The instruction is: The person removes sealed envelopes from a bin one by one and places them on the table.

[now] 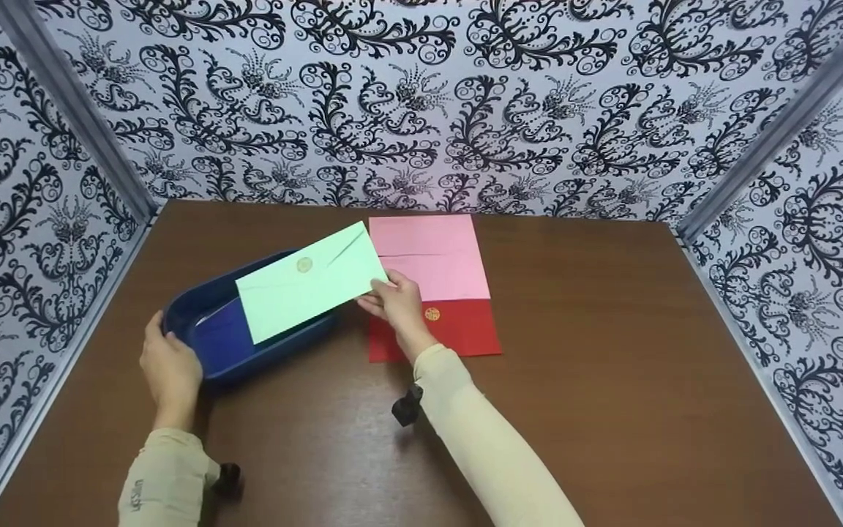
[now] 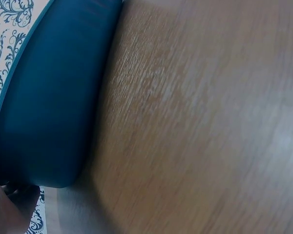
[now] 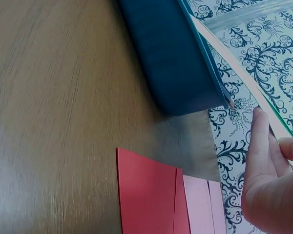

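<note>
Green paper is pinched between the thumb and fingers of the right hand (image 1: 396,301): they hold the right end of the green envelope (image 1: 315,289). The left hand (image 1: 171,369) grips the near left end of the blue tub (image 1: 282,350). The envelope slants over the tub, left of the middle of the head view. This looks like the putting-in step; next, it likely needs lowering, then letting go. A flat blue thing (image 1: 224,340), maybe an envelope, lies inside; the green one hides the rest. A pink envelope (image 1: 429,274) and a red envelope (image 1: 462,329) lie mid-frame.
</note>
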Demonstrator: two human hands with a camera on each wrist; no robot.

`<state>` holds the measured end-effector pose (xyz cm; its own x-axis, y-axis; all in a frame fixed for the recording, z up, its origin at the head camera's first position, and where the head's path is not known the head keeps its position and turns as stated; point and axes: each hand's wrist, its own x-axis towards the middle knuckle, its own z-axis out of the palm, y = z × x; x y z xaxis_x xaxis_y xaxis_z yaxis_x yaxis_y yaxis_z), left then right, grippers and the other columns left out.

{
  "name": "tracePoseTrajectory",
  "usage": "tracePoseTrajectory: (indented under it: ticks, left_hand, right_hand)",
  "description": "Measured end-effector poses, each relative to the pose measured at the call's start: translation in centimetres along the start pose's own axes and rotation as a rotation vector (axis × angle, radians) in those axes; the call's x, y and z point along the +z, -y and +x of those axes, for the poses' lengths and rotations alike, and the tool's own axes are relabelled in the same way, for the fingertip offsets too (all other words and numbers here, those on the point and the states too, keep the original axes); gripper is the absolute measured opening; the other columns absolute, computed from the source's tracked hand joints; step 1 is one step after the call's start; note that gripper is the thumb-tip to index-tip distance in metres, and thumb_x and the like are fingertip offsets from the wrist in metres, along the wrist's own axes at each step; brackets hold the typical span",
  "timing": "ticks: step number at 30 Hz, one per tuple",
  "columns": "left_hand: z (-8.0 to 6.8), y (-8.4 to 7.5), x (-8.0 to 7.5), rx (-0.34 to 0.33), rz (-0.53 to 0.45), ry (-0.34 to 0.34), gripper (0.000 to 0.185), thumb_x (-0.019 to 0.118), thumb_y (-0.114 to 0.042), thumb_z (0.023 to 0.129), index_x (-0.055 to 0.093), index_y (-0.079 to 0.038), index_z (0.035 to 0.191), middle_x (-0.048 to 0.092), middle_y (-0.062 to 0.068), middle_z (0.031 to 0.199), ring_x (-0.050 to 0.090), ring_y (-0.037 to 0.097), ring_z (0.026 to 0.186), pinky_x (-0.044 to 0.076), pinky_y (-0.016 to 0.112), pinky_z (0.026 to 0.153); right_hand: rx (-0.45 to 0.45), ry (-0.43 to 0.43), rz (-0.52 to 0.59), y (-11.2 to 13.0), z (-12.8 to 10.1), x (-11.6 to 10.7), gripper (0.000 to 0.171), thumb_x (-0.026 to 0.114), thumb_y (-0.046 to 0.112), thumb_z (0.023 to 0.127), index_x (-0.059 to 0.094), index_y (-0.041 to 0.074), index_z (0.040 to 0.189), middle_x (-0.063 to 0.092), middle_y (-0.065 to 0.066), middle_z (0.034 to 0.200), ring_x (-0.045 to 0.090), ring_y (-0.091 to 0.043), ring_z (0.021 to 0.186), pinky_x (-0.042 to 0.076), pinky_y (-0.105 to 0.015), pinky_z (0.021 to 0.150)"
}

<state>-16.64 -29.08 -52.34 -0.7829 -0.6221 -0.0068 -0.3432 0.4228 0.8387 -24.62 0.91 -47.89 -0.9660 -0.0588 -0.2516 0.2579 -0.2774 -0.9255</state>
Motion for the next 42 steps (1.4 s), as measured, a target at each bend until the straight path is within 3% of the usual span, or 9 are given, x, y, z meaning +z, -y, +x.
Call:
tracePoseTrajectory:
  ticks: [9, 16, 25, 34, 42]
  left_hand:
    - [0.0, 0.1, 0.0, 0.011, 0.005, -0.024, 0.05, 0.026, -0.007, 0.105, 0.029, -0.004, 0.155, 0.039, 0.03, 0.153, 0.037, 0.051, 0.139, 0.029, 0.059, 0.118]
    - [-0.1, -0.1, 0.0, -0.001, 0.017, -0.019, 0.05, 0.026, -0.008, 0.105, 0.028, -0.004, 0.155, 0.038, 0.029, 0.154, 0.037, 0.051, 0.14, 0.03, 0.059, 0.117]
    - [0.1, 0.0, 0.2, -0.001, 0.018, -0.027, 0.05, 0.026, -0.008, 0.106, 0.028, -0.004, 0.155, 0.039, 0.03, 0.152, 0.037, 0.053, 0.139, 0.029, 0.059, 0.117]
    - [0.2, 0.0, 0.1, -0.002, 0.021, -0.029, 0.05, 0.026, -0.008, 0.106, 0.029, -0.004, 0.155, 0.039, 0.031, 0.152, 0.037, 0.053, 0.138, 0.03, 0.06, 0.116]
    - [0.1, -0.1, 0.0, -0.009, 0.026, -0.024, 0.05, 0.026, -0.008, 0.106, 0.029, -0.005, 0.155, 0.039, 0.03, 0.153, 0.038, 0.052, 0.138, 0.03, 0.06, 0.116]
  right_hand:
    - [0.005, -0.025, 0.017, 0.4, 0.3, -1.0, 0.043, 0.053, 0.0, 0.099, 0.05, -0.004, 0.141, 0.064, -0.006, 0.084, 0.07, -0.012, 0.07, 0.059, -0.039, 0.089]
    - [-0.003, -0.035, 0.001, 0.8, 0.4, -2.2, 0.043, 0.054, 0.002, 0.1, 0.048, -0.004, 0.142, 0.064, -0.005, 0.078, 0.07, -0.012, 0.068, 0.062, -0.032, 0.082]
    - [-0.013, -0.074, 0.027, 1.1, 0.8, -3.9, 0.041, 0.053, 0.002, 0.1, 0.049, -0.006, 0.14, 0.063, -0.004, 0.078, 0.07, -0.013, 0.073, 0.055, -0.043, 0.097]
    - [-0.002, -0.12, 0.037, 1.1, 1.2, -5.1, 0.035, 0.053, 0.002, 0.1, 0.055, -0.004, 0.134, 0.064, -0.005, 0.084, 0.071, -0.018, 0.081, 0.052, -0.045, 0.101]
    - [0.004, -0.14, 0.071, 1.4, 1.2, -6.2, 0.054, 0.054, 0.003, 0.1, 0.037, -0.003, 0.15, 0.059, -0.007, 0.088, 0.071, -0.017, 0.083, 0.059, -0.035, 0.091]
